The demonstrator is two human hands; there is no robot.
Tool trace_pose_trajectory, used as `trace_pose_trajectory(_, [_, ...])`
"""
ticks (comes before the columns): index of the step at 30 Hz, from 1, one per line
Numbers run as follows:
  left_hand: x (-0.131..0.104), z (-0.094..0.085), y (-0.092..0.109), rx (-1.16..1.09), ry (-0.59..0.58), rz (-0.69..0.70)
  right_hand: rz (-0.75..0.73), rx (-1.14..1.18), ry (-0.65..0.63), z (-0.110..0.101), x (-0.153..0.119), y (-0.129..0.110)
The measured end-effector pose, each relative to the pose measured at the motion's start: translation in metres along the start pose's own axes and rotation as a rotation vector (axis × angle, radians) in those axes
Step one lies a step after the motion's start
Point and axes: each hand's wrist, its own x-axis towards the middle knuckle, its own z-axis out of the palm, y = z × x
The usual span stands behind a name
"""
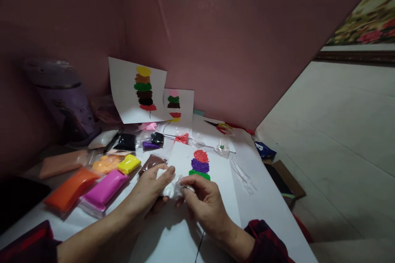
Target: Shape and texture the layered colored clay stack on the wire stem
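A packet of white modelling clay (pixel 173 189) is held up over the table, with the fingers of my left hand (pixel 152 183) wrapped round it. My right hand (pixel 204 199) pinches at the packet's right end, where a bit of white shows between thumb and fingers. Beneath them lies a white sheet of paper (pixel 221 172) with red, purple and green textured clay patches stacked on it. My hands cover the lower part of that stack. A thin dark line runs down the sheet below my right hand.
Clay packets lie to the left: orange (pixel 72 189), magenta (pixel 105 189), yellow (pixel 128 164) and brown (pixel 152 161). Two cards with clay stacks, a larger one (pixel 123 98) and a smaller one (pixel 187 107), lean at the back. Scissors (pixel 220 126), plastic forks (pixel 243 176) and a purple bottle (pixel 66 102) stand around.
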Motion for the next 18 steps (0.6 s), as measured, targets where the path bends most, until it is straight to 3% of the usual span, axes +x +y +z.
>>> trace_pose_trajectory(3, [0.001,0.0,-0.002,0.012,-0.012,0.02,-0.067,-0.129,-0.023,-0.004,0.0,-0.002])
trace_pose_trajectory(8, [0.002,0.001,-0.004,0.065,-0.006,0.077,-0.055,-0.244,-0.014,-0.004,-0.001,-0.006])
trace_pose_trajectory(15, [0.006,0.004,-0.007,0.117,-0.004,0.132,0.145,-0.163,-0.017,0.006,-0.007,-0.009])
trace_pose_trajectory(18, [0.006,0.004,-0.007,0.129,-0.025,0.17,0.164,-0.139,-0.029,0.007,-0.007,-0.01])
